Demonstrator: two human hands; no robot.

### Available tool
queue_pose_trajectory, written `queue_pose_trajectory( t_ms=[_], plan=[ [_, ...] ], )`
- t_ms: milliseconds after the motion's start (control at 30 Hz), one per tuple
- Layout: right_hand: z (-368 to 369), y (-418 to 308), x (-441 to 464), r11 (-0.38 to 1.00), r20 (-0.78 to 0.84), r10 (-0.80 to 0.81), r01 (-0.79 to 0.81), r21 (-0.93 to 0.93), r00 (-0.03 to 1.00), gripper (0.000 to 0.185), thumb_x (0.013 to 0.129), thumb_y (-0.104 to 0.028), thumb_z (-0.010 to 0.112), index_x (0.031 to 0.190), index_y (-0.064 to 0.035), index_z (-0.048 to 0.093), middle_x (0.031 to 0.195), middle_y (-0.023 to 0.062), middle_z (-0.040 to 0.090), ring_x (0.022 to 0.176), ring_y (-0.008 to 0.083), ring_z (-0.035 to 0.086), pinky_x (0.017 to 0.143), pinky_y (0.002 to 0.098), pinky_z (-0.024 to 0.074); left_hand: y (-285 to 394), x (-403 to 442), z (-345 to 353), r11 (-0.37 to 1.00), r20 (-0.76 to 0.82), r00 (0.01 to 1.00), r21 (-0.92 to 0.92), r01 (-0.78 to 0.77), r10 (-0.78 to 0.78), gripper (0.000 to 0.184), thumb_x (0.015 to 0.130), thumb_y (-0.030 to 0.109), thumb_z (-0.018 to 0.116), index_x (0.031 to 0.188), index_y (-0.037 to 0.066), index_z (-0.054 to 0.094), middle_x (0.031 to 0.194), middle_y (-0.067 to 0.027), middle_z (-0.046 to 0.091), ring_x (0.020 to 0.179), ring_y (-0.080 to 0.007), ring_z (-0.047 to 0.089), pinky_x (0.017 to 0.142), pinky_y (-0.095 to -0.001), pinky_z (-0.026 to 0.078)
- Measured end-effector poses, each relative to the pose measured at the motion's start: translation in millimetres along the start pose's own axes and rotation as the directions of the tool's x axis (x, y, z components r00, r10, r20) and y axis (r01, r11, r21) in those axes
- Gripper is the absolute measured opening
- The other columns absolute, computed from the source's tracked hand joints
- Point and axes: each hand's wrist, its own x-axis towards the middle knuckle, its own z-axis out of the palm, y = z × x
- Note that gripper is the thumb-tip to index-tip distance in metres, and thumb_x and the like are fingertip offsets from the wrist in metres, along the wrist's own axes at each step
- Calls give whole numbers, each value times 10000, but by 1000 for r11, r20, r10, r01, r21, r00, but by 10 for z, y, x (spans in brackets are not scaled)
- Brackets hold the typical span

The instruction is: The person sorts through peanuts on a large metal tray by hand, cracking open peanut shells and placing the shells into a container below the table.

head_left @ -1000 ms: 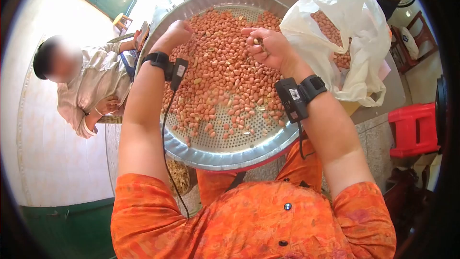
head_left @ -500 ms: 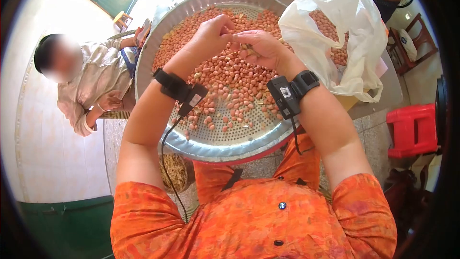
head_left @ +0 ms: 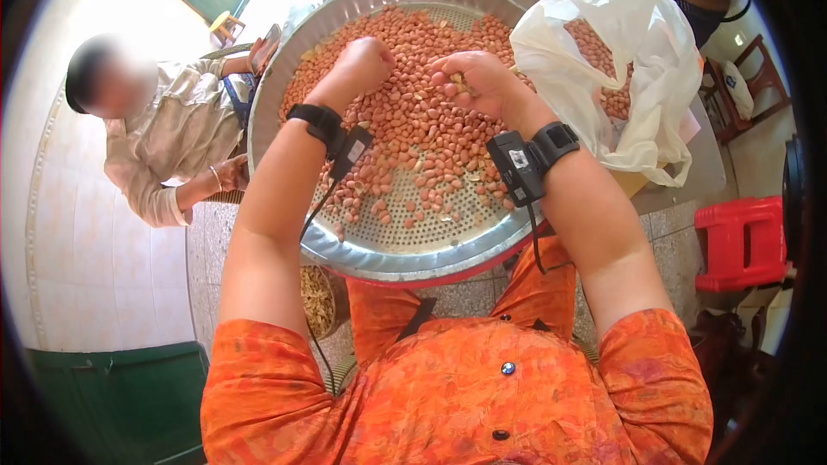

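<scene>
Picking-over of the shelled peanuts (head_left: pixel 426 133), spread across the perforated metal tray (head_left: pixel 413 264), is judged to be in hand, and a light pinch on single pieces would be called for next. Over the tray's far right part, the right hand (head_left: pixel 479 83) is held palm up, fingers curled around small pale pieces (head_left: pixel 459 82); over its far left part, the left hand (head_left: pixel 366 67) is held back up, fingers bent inward, their grip impossible to tell.

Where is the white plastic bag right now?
In the head view, the white plastic bag is at upper right, beside the round metal tray and near the right hand.
</scene>
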Motion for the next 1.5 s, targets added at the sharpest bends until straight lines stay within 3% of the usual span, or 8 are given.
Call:
queue_pose_trajectory(
  t_ms=[167,300,367,467,700,767,1233,1500],
  plan=[
    [78,-7,-33,998,-66,48,-45,54,997,242,866,-257,448,911,-30,519,756,62,557,563,80,486,397,155,353,323,-88,-507,642,211,971,-762,88,117,205,717,211,637,796,22,629,707,-5,599,629,-90,548,563,-213,441],
    [103,-43,-67,985,-24,76,-71,159,997,271,877,-285,424,896,-29,512,733,52,527,565,83,475,368,149,327,46,-85,-533,703,60,998,-710,42,0,201,718,209,638,789,20,632,671,-16,600,605,-100,550,552,-228,453],
    [68,-41,-43,980,4,73,-72,186,997,247,873,-261,433,892,-26,510,733,51,520,567,84,473,360,148,321,-306,-22,-350,954,118,967,-171,244,-226,200,674,209,617,738,21,643,683,-88,616,634,-124,577,583,-258,466],
    [-13,0,31,981,81,30,-44,187,996,208,859,-224,455,886,-25,509,763,61,527,578,88,480,360,149,334,-478,-115,-97,984,140,975,-32,177,-170,192,625,186,609,742,38,646,710,-129,617,694,-223,602,641,-321,479],
    [119,-7,-43,994,-42,69,-65,88,997,258,865,-270,451,924,-26,508,814,75,550,577,100,499,374,149,350,-147,-51,-468,909,177,937,-246,337,-300,167,664,189,612,715,31,627,698,-82,605,628,-142,579,595,-269,468],
    [157,-36,-84,994,-86,83,-76,83,993,292,872,-302,441,936,-24,506,825,80,556,577,102,506,375,151,356,90,-63,-595,704,211,978,-696,143,10,185,748,197,593,814,26,615,646,-21,574,527,-100,528,473,-242,432],
    [30,14,31,985,-16,67,-64,161,998,188,858,-247,467,828,-66,512,664,-9,472,507,55,435,355,143,299,-847,545,-189,869,-58,886,177,462,-460,286,741,170,519,1012,104,582,1039,-114,574,1001,-281,526,835,-367,423],
    [44,-25,-3,980,-38,29,-21,199,999,177,851,-234,474,816,-65,513,672,-8,465,512,61,429,361,159,306,-414,553,-35,954,138,965,-176,244,-222,185,753,168,544,891,58,598,831,-104,605,811,-199,578,726,-300,448]
  ],
)
